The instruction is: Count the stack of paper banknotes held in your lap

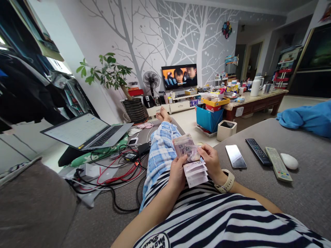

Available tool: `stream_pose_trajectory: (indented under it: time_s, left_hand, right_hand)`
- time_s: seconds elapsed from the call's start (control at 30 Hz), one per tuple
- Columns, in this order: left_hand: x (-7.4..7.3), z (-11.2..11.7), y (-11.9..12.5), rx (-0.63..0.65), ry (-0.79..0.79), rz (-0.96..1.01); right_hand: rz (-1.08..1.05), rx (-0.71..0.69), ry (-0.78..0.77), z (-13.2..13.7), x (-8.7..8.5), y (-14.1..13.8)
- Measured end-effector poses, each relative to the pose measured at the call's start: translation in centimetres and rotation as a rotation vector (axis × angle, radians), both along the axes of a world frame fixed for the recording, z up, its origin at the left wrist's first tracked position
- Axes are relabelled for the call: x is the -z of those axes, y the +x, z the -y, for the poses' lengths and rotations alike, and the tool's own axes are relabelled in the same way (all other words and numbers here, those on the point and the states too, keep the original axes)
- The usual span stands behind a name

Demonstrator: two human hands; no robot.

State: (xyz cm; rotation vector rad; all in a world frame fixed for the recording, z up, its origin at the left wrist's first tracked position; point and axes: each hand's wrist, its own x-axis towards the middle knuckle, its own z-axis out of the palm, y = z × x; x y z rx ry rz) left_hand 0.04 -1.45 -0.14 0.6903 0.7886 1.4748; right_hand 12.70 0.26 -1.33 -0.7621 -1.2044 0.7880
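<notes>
Banknotes held in both hands. Left hand: fingers closed on the notes from the left, thumb across their face. Right hand: fingers nearly closed, pinching the notes' right edge. Pale note ends fan out just below the fingers. Phone, right of the fingers; laptop, well apart to their left.

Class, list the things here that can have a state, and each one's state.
Banknotes, held, partly fanned
Left hand, gripping the banknotes
Right hand, holding the banknotes
Laptop, open, screen lit
Television, on
Phone, face up; lit or reflecting unclear
Watch, strapped on right wrist
Cables, tangled
Fan, spinning or still unclear
</notes>
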Motion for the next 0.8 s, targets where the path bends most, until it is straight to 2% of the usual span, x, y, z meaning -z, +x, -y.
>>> stream_pose_trajectory:
  time_s: [0.2, 0.57, 0.8]
  left_hand:
    - [0.25, -0.28, 0.06, 0.033, 0.018, -0.012]
    - [0.47, -0.50, -0.13, -0.025, 0.076, -0.060]
    - [0.45, -0.51, -0.20, 0.008, 0.092, -0.071]
  right_hand:
    - [-0.013, -0.012, 0.010, 0.05, 0.03, -0.05]
    - [-0.032, -0.075, 0.090, 0.78, -0.41, -0.05]
    - [-0.015, -0.077, 0.098, 0.92, -0.51, -0.04]
